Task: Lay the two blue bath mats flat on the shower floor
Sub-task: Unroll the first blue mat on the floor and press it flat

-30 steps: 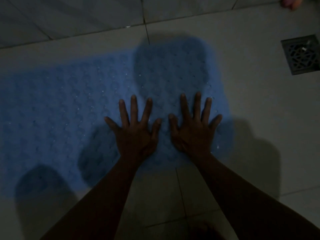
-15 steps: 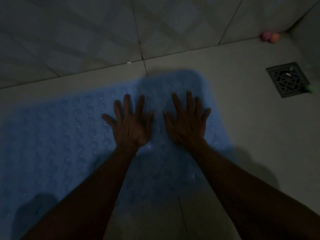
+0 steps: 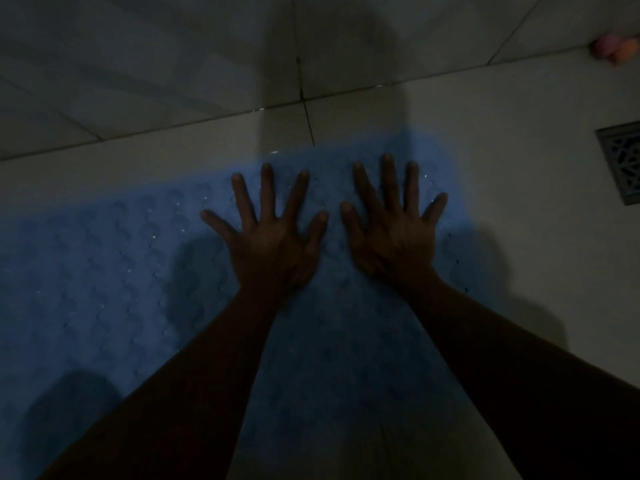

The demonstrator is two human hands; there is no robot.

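We look down at a dim shower floor point(image 3: 502, 174) of pale tiles, with dark grout lines crossing it and a tiled wall point(image 3: 138, 64) rising along the far side. Across the left and middle of the floor lies a blue bath mat point(image 3: 104, 278) — its surface is patterned with raised bumps and dotted with small bright specks. It seems to lie flat, its far edge running just short of the wall and its right end stopping well short of the drain. We can make out only one mat in this light.

Our left hand point(image 3: 268, 237) rests palm down on the mat near its far edge, fingers spread wide. Just beside it, thumbs nearly meeting, our right hand point(image 3: 393, 230) lies the same way — flat, splayed, holding nothing — close to the mat's right end. Both forearms reach in over the near part of the mat.

Farther right, a square metal drain grate point(image 3: 623, 161) sits in the floor at the frame's edge. In the far right corner, against the wall, is a small pink-and-orange object point(image 3: 614, 50), too blurred to identify.
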